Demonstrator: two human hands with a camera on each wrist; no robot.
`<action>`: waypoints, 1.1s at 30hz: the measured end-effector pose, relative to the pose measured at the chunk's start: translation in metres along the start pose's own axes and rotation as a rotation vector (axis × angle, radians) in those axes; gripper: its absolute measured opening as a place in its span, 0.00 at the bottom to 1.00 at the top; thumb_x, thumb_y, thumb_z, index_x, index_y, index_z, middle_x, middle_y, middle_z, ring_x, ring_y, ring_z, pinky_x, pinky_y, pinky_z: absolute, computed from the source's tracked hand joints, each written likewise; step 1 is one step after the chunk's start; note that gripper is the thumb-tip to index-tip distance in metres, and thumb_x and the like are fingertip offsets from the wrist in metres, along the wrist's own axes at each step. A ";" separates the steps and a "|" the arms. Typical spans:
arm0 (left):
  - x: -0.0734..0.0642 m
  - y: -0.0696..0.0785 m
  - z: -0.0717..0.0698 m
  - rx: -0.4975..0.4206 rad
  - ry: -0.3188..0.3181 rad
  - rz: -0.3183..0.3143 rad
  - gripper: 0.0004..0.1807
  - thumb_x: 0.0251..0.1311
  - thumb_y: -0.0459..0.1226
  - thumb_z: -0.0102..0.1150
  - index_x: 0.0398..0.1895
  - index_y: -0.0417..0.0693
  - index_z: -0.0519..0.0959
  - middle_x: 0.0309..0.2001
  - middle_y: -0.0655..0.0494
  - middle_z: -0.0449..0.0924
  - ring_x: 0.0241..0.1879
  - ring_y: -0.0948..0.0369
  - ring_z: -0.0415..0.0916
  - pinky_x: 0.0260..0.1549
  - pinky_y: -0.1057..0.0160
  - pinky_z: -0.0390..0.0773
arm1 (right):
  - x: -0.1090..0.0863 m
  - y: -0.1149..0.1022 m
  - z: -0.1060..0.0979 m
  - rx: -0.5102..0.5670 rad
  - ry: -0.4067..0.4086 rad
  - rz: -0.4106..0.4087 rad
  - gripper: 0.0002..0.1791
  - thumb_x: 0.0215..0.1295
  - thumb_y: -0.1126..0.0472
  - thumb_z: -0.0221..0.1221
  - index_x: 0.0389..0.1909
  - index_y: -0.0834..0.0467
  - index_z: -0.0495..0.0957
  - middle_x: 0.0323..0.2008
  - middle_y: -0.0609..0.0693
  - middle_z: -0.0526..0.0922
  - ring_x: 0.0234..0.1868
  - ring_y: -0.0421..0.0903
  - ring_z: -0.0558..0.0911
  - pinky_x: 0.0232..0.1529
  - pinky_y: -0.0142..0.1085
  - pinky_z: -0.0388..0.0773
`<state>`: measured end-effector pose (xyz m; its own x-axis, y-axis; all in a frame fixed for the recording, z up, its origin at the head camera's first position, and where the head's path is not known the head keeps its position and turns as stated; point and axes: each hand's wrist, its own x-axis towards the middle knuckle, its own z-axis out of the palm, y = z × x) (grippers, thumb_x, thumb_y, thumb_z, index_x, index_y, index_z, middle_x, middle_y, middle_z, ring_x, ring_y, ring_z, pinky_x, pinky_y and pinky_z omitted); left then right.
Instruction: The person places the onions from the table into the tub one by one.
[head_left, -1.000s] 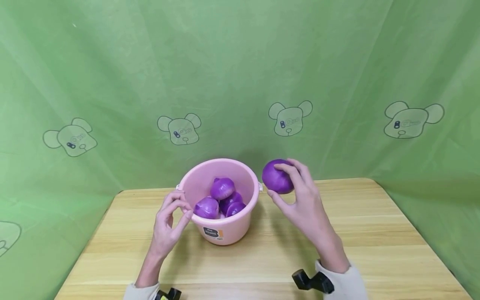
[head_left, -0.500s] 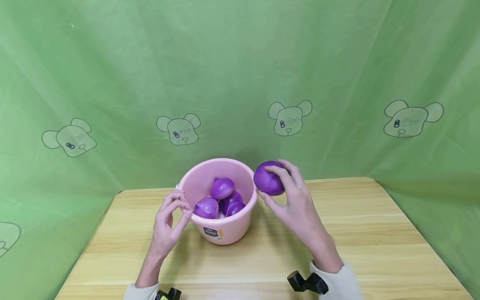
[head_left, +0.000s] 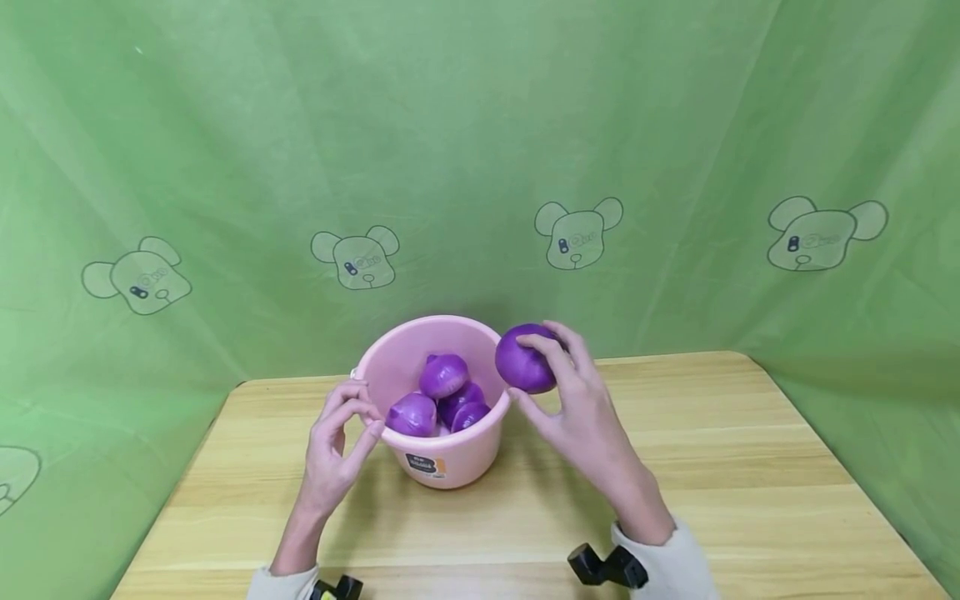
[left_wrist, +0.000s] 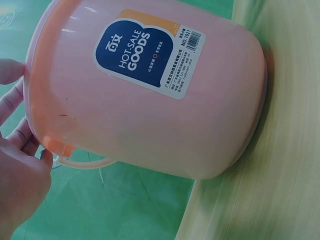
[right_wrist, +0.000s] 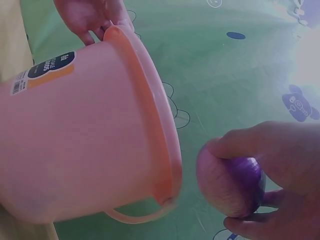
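A pink bucket point(head_left: 474, 457) stands upright on the table, with several purple onions point(head_left: 444, 375) heaped inside. My left hand point(head_left: 330, 454) holds the bucket's rim at the near left, thumb and fingers bent against the edge; the left wrist view shows that grip beside the handle joint point(left_wrist: 57, 146). With thumb and fingers my right hand point(head_left: 588, 417) grips another purple onion point(head_left: 523, 365) at the right side of the rim. In the right wrist view this onion point(right_wrist: 222, 182) is at rim height, a small gap away from the bucket point(right_wrist: 90, 135).
The light wooden table point(head_left: 712, 467) extends to both sides of the bucket. Behind it hangs a green curtain point(head_left: 465, 150) printed with bear heads. The bucket's pale handle point(right_wrist: 135, 217) hangs down on its far side. Each wrist carries a black camera mount point(head_left: 607, 567).
My right hand has moved left with the onion, from beside the bucket to its right rim. The left hand and the bucket have stayed put.
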<state>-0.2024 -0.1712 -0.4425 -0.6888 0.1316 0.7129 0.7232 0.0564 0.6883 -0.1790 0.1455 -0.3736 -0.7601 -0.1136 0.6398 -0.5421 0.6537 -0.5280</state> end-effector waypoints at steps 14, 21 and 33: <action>0.000 -0.001 0.000 -0.001 -0.001 0.008 0.10 0.55 0.17 0.60 0.34 0.38 0.81 0.48 0.40 0.73 0.58 0.46 0.68 0.74 0.52 0.58 | 0.000 -0.004 0.010 0.023 -0.029 -0.006 0.37 0.57 0.61 0.75 0.68 0.49 0.72 0.74 0.60 0.61 0.66 0.62 0.74 0.59 0.51 0.79; 0.000 -0.001 0.000 -0.003 -0.001 0.006 0.10 0.55 0.17 0.60 0.34 0.38 0.81 0.47 0.40 0.73 0.57 0.46 0.68 0.73 0.52 0.59 | -0.001 -0.006 0.015 0.032 -0.038 -0.008 0.37 0.57 0.59 0.75 0.68 0.49 0.71 0.75 0.58 0.60 0.66 0.61 0.74 0.59 0.50 0.79; 0.000 0.000 0.000 -0.007 -0.001 0.012 0.10 0.55 0.17 0.59 0.34 0.38 0.80 0.48 0.39 0.72 0.57 0.50 0.68 0.74 0.53 0.59 | -0.001 -0.008 0.023 0.040 -0.052 -0.013 0.38 0.58 0.59 0.75 0.69 0.49 0.69 0.75 0.58 0.60 0.65 0.61 0.75 0.59 0.49 0.79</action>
<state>-0.2022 -0.1708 -0.4426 -0.6803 0.1328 0.7208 0.7308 0.0485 0.6809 -0.1821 0.1236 -0.3832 -0.7698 -0.1616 0.6175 -0.5656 0.6213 -0.5424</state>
